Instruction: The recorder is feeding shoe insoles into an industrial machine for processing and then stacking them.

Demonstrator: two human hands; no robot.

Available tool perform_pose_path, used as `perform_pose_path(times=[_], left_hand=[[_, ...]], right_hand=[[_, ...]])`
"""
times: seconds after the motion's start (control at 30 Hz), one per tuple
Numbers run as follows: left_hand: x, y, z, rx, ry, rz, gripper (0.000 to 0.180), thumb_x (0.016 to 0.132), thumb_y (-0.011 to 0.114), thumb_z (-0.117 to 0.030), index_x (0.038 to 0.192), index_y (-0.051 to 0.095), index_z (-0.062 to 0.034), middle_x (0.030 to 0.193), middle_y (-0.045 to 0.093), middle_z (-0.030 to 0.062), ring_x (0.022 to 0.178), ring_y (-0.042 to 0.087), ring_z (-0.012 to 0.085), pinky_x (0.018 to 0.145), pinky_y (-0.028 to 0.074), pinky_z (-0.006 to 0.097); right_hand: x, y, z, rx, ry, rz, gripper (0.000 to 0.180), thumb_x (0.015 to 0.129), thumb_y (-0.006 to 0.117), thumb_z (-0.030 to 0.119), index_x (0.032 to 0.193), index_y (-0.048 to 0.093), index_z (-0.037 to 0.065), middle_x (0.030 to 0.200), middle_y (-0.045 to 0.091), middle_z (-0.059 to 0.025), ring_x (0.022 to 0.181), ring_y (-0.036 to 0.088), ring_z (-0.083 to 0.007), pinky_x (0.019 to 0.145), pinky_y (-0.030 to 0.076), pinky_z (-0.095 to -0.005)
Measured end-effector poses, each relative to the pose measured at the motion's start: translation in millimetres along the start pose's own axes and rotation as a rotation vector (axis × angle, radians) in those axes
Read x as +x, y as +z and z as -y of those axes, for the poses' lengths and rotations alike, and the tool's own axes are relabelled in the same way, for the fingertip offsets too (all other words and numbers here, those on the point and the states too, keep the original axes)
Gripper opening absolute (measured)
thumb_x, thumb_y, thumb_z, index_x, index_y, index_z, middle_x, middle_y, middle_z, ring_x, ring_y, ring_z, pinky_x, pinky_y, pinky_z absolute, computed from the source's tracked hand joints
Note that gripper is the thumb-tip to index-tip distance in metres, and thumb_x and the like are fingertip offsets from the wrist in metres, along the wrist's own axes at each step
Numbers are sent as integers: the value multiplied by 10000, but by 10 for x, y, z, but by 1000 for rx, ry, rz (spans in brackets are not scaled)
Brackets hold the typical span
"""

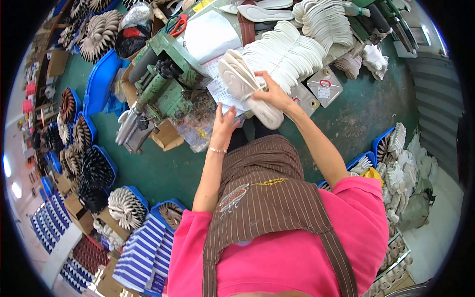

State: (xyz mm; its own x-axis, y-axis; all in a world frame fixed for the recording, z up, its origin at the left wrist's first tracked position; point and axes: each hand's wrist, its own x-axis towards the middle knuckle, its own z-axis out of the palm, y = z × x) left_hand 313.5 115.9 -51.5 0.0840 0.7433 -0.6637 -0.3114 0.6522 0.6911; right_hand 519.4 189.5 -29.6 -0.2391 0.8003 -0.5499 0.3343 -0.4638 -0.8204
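Note:
My right hand (pixel 273 92) grips a bundle of pale beige insoles (pixel 233 73) around its middle, where a narrow band seems to cross it. The bundle hangs tilted above the bench, one end up and to the left, the other by my apron. Lower and to the left, my left hand (pixel 225 121) is open, fingers apart, beside a handwritten sheet (pixel 225 94). Whether its fingertips touch the sheet I cannot tell. Just beyond the bundle, long rows of white insoles (pixel 284 52) lie fanned out on the bench.
A green machine (pixel 170 74) stands left of my hands, with a cardboard box (pixel 166 135) below it. Red-handled scissors (pixel 179 24) lie behind it. Metal tins (pixel 325 86) are at the right. Blue bins (pixel 105 166) with fanned insoles line the left floor; bags (pixel 413 203) pile up at the right.

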Motion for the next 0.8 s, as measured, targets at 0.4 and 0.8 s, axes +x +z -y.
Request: perform_pose_path(times=[0.4, 0.8], left_hand=[[-43, 904, -613, -348, 400, -133, 600, 786, 616, -247, 1272, 384, 17, 1205, 509, 153, 1061, 539, 292, 935, 442, 426], [-1121, -115, -1456, -184, 698, -248, 710, 812, 565, -327, 1361, 271, 13, 1321, 407, 215, 1199, 433, 372, 1021, 354, 503]], right_hand=[[-708, -237, 195, -12, -546, -295, 184, 760, 672, 181, 874, 662, 38, 752, 633, -105, 677, 618, -259, 617, 486, -318], [-371, -1168, -682, -625, -323, -1236, 329, 761, 645, 144, 1053, 571, 12, 931, 622, -171, 843, 598, -334, 739, 478, -389]])
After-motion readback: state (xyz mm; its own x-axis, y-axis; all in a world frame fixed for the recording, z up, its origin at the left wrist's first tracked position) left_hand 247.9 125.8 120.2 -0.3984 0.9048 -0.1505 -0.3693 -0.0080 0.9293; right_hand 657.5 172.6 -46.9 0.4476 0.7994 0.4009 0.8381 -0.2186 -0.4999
